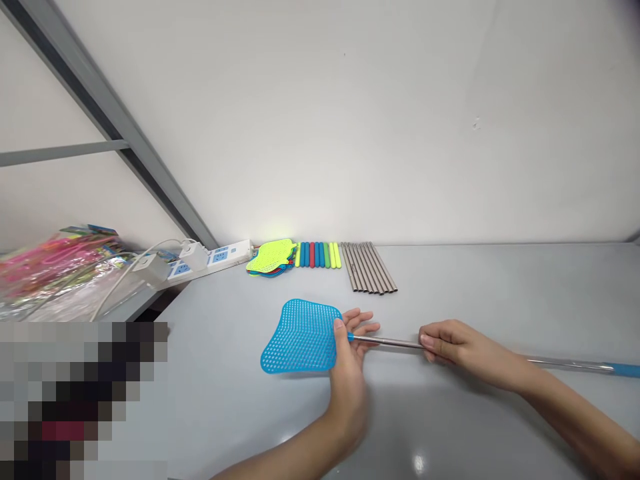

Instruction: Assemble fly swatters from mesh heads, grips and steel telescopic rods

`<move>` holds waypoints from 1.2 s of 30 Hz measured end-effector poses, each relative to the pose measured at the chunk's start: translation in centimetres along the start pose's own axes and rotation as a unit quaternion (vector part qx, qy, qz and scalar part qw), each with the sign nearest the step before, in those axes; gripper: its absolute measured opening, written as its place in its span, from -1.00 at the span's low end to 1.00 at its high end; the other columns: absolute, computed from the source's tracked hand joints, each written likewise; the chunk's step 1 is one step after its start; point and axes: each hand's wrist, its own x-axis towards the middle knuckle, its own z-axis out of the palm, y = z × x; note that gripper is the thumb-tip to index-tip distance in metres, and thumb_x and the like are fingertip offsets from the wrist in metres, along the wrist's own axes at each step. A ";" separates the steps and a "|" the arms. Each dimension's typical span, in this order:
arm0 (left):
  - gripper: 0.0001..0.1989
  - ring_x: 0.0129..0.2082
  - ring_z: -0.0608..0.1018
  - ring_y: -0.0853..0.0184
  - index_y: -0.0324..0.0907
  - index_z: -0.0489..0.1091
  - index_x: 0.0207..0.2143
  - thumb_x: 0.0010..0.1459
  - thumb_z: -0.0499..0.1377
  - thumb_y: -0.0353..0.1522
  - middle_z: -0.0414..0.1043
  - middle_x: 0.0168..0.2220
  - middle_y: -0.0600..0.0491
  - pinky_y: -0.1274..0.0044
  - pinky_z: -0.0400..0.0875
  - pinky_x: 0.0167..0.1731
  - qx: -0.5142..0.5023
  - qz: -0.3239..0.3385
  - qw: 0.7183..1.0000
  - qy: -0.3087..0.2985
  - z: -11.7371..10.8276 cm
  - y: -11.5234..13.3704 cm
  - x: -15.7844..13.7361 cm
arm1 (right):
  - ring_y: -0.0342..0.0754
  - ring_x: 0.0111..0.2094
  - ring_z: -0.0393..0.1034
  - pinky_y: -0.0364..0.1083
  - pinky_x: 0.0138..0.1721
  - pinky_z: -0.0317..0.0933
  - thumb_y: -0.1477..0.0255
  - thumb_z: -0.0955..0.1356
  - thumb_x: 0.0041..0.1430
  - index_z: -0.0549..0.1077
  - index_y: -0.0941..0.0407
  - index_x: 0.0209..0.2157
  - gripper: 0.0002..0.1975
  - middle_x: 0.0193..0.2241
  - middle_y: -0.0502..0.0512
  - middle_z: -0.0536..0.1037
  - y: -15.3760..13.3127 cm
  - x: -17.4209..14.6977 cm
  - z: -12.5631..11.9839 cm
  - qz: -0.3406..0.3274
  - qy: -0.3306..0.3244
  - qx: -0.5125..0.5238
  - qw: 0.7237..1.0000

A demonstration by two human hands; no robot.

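A fly swatter with a blue perforated head (305, 337) stretches across the front of the table, its extended metal rod running right to a blue handle (625, 369). My left hand (350, 353) holds the head at its neck, thumb on top and the other fingers partly spread behind. Closed round the rod (390, 342) farther right is my right hand (450, 343). Behind them lies a row of metal tubes (369, 268). To its left are colored handle grips (317, 255) in blue, red, green and yellow, then a stack of swatter heads (273, 257), a yellow one on top.
A white power strip (213, 261) with plugged-in adapters and cables lies at the table's left back edge. Plastic-bagged pink and yellow items (60, 267) are piled at far left. A white wall (350, 120) rises behind the grey table (500, 287). Metal frame bars stand at left.
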 end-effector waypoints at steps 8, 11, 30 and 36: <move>-0.60 -0.26 0.46 0.28 -0.24 0.30 -0.26 0.15 -0.15 -0.14 0.41 -0.24 -0.09 0.46 0.29 -0.25 0.038 -0.031 0.996 -0.080 0.4 -0.4 -2.9 | -0.30 -0.71 -0.21 -0.24 -0.70 -0.31 0.15 0.22 0.07 0.27 0.16 -0.53 -0.65 -0.70 -0.14 0.06 1.0 -1.0 -1.7 0.122 -0.177 0.177 0.960; -0.59 -0.27 0.46 0.25 -0.25 0.30 -0.25 0.16 -0.17 -0.14 0.41 -0.24 -0.12 0.46 0.31 -0.34 0.050 -0.032 0.993 -0.099 0.3 -0.4 -3.1 | -0.31 -0.73 -0.23 -0.24 -0.73 -0.32 0.20 0.23 0.08 0.28 0.17 -0.53 -0.69 -0.74 -0.16 0.02 0.9 -1.0 -2.0 0.096 -0.211 0.208 0.950; -0.71 -0.59 0.40 0.41 -0.24 0.27 -0.45 0.05 0.04 -0.16 0.38 -0.52 0.03 0.53 0.29 -0.48 0.006 -0.029 0.998 -0.046 0.8 0.6 -0.9 | -0.24 -0.59 0.07 -0.25 -0.61 0.02 0.19 0.32 -0.03 0.31 0.17 -0.43 -0.70 -0.59 -0.04 0.28 -0.1 -1.0 -2.9 0.034 -0.100 0.087 0.991; -0.73 -0.67 0.34 0.47 -0.25 0.25 -0.46 0.01 0.07 -0.19 0.35 -0.56 0.06 0.60 0.18 -0.63 -0.007 -0.064 0.998 0.018 0.6 1.5 0.0 | -0.23 -0.57 0.09 -0.24 -0.57 0.08 0.19 0.32 -0.04 0.34 0.15 -0.45 -0.71 -0.56 -0.03 0.26 1.0 -0.9 -3.6 0.053 -0.053 0.063 0.995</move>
